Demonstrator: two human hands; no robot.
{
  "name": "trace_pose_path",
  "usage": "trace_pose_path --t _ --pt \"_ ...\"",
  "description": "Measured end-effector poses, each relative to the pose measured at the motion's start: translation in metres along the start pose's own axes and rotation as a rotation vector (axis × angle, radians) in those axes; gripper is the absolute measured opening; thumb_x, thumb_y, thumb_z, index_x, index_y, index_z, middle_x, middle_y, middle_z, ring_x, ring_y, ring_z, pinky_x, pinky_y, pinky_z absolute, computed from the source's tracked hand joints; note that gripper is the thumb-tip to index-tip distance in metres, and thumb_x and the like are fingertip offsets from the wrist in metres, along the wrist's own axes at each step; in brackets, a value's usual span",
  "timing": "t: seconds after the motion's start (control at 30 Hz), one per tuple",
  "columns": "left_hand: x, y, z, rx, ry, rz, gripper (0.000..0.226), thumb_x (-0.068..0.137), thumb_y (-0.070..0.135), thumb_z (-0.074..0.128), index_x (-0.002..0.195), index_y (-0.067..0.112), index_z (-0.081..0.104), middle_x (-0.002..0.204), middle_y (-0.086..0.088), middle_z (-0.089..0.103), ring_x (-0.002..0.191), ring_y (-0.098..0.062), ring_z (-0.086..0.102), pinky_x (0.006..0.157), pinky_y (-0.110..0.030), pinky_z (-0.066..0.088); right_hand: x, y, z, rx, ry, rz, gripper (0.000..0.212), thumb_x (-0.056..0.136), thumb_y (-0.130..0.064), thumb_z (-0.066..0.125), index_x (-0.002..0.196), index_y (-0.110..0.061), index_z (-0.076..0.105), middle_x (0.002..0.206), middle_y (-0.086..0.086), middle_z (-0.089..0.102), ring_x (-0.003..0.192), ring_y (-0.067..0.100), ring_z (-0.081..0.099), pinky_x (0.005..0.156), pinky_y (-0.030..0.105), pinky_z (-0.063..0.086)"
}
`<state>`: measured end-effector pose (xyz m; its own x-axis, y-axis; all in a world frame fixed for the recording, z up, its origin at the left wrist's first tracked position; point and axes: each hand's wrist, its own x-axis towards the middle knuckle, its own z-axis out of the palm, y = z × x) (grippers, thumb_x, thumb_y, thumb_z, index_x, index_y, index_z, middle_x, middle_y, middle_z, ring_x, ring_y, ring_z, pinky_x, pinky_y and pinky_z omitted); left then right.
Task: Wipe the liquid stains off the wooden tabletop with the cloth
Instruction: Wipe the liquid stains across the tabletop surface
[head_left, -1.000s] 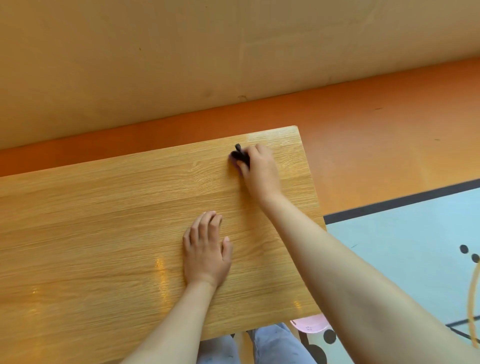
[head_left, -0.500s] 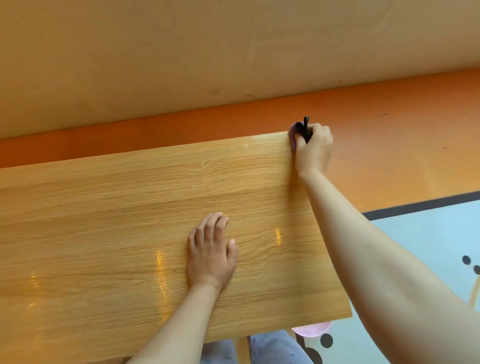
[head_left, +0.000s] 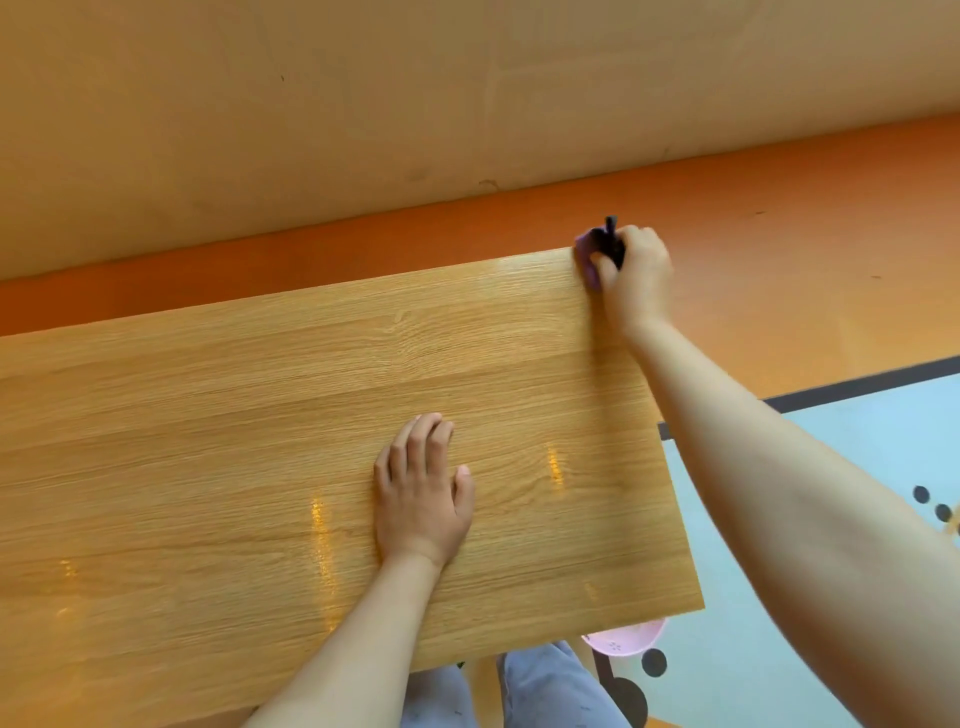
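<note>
Meanwhile cloth (head_left: 589, 250), gripped by right hand (head_left: 636, 275), shifted to tabletop (head_left: 260, 415) corner.

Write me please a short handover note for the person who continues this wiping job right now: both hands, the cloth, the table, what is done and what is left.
Right hand: grips the bunched cloth at the far right corner of the wooden tabletop, at its edge.
Left hand: lies flat on the tabletop nearer the front, fingers straight, holding nothing.
Done: the wipe has reached the far right corner; no liquid is plainly visible there.
Left: shiny streaks lie beside the left hand and toward the front. I cannot tell whether they are liquid or glare, so check them and wipe if wet.
</note>
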<state>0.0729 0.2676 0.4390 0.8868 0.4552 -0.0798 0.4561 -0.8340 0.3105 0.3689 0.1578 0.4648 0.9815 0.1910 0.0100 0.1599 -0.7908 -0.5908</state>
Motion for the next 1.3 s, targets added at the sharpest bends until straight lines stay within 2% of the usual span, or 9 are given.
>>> trace_pose_path --t 0.3,0.43,0.6,0.77,0.83,0.93,1.07,1.17,1.3 --pt "0.0 0.0 0.0 -0.007 0.025 0.001 0.049 0.082 0.036 0.04 0.126 0.016 0.047 0.135 -0.004 0.047 0.128 -0.023 0.036 0.105 -0.042 0.026 -0.083 0.037 -0.029 0.051 -0.012 0.055 0.014 0.086 -0.02 0.061 0.092 -0.007 0.061 0.09 0.007 0.055 0.087 0.025 0.053 0.069 0.026 0.031" --pt "-0.002 0.0 0.0 -0.021 0.021 0.006 0.049 0.082 0.036 0.04 0.126 0.016 0.047 0.137 -0.003 0.045 0.129 -0.024 0.035 0.107 -0.043 0.025 -0.141 0.056 -0.049 0.056 -0.02 0.076 0.014 0.085 -0.019 0.064 0.086 -0.006 0.058 0.082 0.003 0.052 0.078 0.022 0.05 0.065 0.027 0.03" --pt "-0.005 -0.002 0.0 -0.068 0.005 0.015 0.048 0.083 0.036 0.039 0.126 0.015 0.047 0.138 -0.003 0.043 0.131 -0.025 0.034 0.11 -0.044 0.024 -0.227 0.079 -0.069 0.042 -0.018 0.174 0.011 0.084 -0.018 0.065 0.085 -0.011 0.057 0.081 0.001 0.053 0.077 0.021 0.05 0.065 0.028 0.031" --pt "-0.008 -0.001 -0.008 -0.164 -0.008 0.021 0.037 0.088 0.024 0.053 0.123 0.013 0.051 0.135 -0.004 0.046 0.13 -0.025 0.037 0.111 -0.043 0.025 -0.296 0.084 -0.08 0.044 -0.005 0.241 0.014 0.083 -0.014 0.066 0.08 -0.018 0.053 0.077 0.002 0.052 0.073 0.021 0.05 0.064 0.029 0.033" --pt "-0.014 -0.002 -0.018 -0.274 -0.012 0.039 0.027 0.087 0.017 0.055 0.114 0.012 0.058 0.125 -0.002 0.054 0.122 -0.022 0.044 0.107 -0.038 0.031 -0.315 0.081 -0.081 0.038 -0.003 0.252 0.013 0.084 -0.014 0.065 0.08 -0.016 0.054 0.077 0.003 0.052 0.073 0.021 0.05 0.063 0.029 0.034" --pt "-0.041 -0.008 -0.038 -0.397 -0.078 0.067 0.017 0.091 0.012 0.05 0.102 0.015 0.063 0.105 0.005 0.061 0.104 -0.011 0.05 0.088 -0.024 0.037 -0.333 0.073 -0.077 0.026 0.001 0.26 0.008 0.085 -0.014 0.065 0.085 -0.011 0.058 0.078 0.003 0.053 0.074 0.021 0.051 0.065 0.029 0.034" --pt "-0.093 -0.027 -0.061 -0.456 -0.158 -0.013 0.017 0.094 0.013 0.049 0.089 0.022 0.062 0.091 0.013 0.06 0.085 -0.005 0.053 0.069 -0.023 0.043 -0.345 0.054 -0.069 0.04 -0.001 0.26 0.011 0.083 -0.013 0.065 0.079 -0.01 0.056 0.075 0.001 0.051 0.073 0.023 0.051 0.062 0.031 0.034" --pt "-0.122 -0.042 -0.07 -0.465 -0.248 -0.066 0.018 0.095 0.014 0.05 0.085 0.024 0.061 0.087 0.014 0.061 0.081 0.002 0.054 0.069 -0.027 0.049 -0.352 0.037 -0.058 0.054 -0.042 0.262 0.013 0.084 -0.017 0.065 0.078 -0.009 0.055 0.077 0.002 0.053 0.075 0.022 0.051 0.062 0.03 0.035" --pt "-0.138 -0.057 -0.077 -0.442 -0.356 -0.025 0.015 0.095 0.019 0.05 0.088 0.028 0.06 0.087 0.016 0.061 0.084 -0.003 0.056 0.075 -0.029 0.052 -0.354 0.002 -0.038 0.092 -0.155 0.257 0.017 0.083 -0.022 0.066 0.076 -0.013 0.054 0.079 0.002 0.053 0.074 0.018 0.05 0.058 0.024 0.03"
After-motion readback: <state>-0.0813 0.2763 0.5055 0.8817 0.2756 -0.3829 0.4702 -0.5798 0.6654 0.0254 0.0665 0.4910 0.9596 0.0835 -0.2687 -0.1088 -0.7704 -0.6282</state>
